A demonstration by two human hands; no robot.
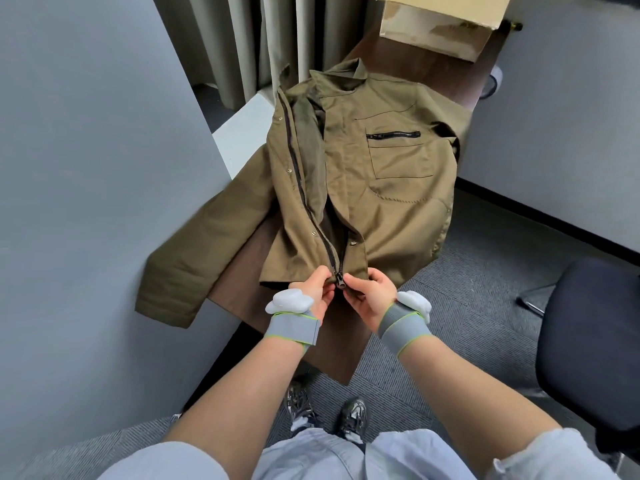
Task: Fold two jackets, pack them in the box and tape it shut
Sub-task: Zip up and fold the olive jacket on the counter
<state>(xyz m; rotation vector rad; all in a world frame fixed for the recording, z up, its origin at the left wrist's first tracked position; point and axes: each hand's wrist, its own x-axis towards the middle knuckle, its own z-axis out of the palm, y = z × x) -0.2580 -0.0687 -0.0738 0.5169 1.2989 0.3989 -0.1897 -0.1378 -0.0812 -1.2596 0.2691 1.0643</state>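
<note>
**Starting the zip at the hem: where we are risking a snag**

We are judging the main risk to be a false start. If the two zip ends are not sitting square in the slider (340, 281), the teeth may be meshing crooked or splitting open behind it. From this view we cannot tell whether the ends are seated. The dark lining (334, 225) is lying loose right beside the open track, so it could be getting drawn into the teeth. A hard pull toward us could also be dragging the jacket (381, 174) off the desk (239, 271), since one sleeve (180, 268) is already hanging past the side edge.

We are holding the jacket's bottom hem at the near edge of the desk. The left hand (317, 289) and right hand (372, 294) are facing each other there. The fingers (325, 273) of each are pinched together on the cloth on either side of the slider, which is sitting between the fingertips and touching them. The rest of the jacket is lying front-up, stretching away from us toward the open box (433, 32) at the far end.
</note>
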